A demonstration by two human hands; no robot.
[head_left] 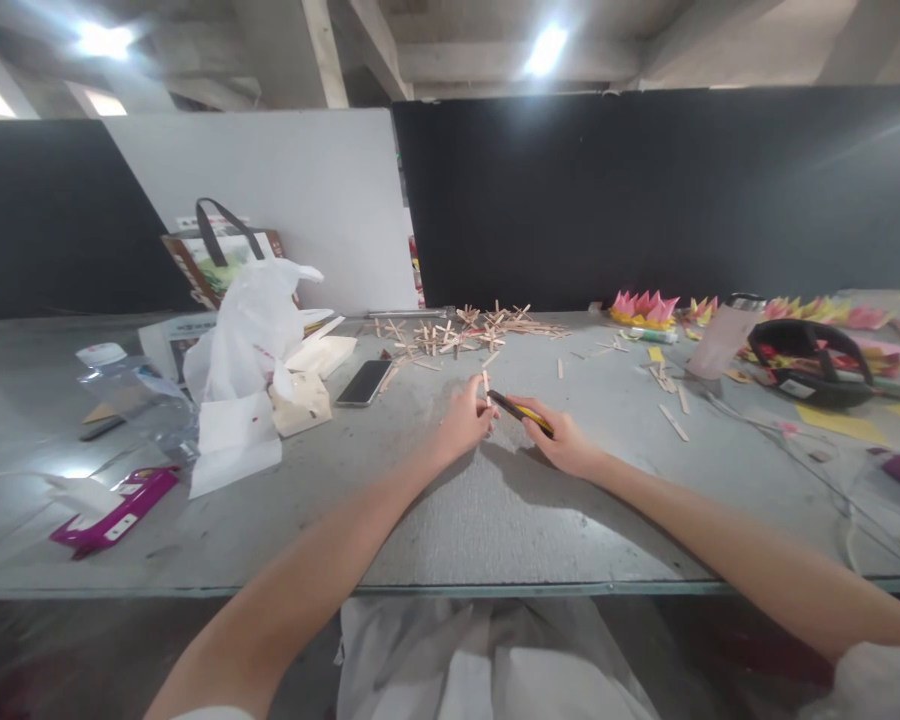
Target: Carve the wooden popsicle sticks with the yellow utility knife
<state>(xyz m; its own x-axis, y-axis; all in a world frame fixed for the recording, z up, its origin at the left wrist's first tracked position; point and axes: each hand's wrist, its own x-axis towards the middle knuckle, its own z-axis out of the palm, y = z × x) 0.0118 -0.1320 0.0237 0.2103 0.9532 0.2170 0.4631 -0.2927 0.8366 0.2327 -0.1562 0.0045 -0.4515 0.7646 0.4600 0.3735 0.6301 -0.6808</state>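
Observation:
Over the middle of the grey table [450, 540], my left hand [465, 418] pinches a small wooden stick [486, 384] that stands roughly upright. Closed around a black and yellow utility knife [526, 412], my right hand [564, 440] is just to the right. The knife's front end points left and meets or nearly meets the stick; the blade itself is too small to make out. Beyond both hands lies a loose pile of wooden sticks [487, 328], some crossed over each other.
Left of my hands are a phone [364, 382], a white plastic bag [241, 325], a clear bottle [139, 390] and a purple power strip [116, 512]. On the right stand pink paper flowers [643, 306], a pale tumbler [722, 340] and a black strap-like object [810, 365], with cables nearby.

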